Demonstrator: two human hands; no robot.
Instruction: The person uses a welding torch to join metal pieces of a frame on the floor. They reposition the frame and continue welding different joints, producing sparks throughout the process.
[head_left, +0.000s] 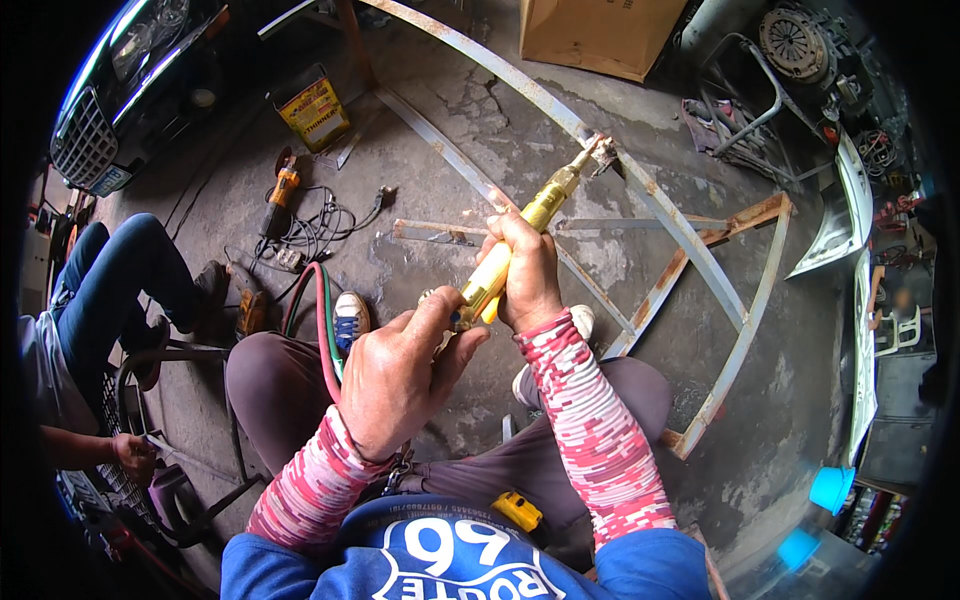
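Observation:
A brass and yellow gas torch (545, 208) slants away from me in front of my lap. My right hand (524, 270) is wrapped round its handle. At the rear end of the handle, the fingers and thumb of my left hand (405, 365) close on the part where the valves sit; my fingers hide most of it. The torch's tip is at a rusty, rough joint (602, 152) on a metal frame (690, 235) of flat bars; I cannot tell whether they touch. A red and a green hose (326, 330) run up to behind my left hand.
An angle grinder (280, 205) with a coiled cord lies left of the frame, near a yellow tin (313, 115). A seated person (125, 280) is at the left, before a car (125, 95). A cardboard box (600, 35) stands at the back; a yellow tape measure (517, 511) lies by my lap.

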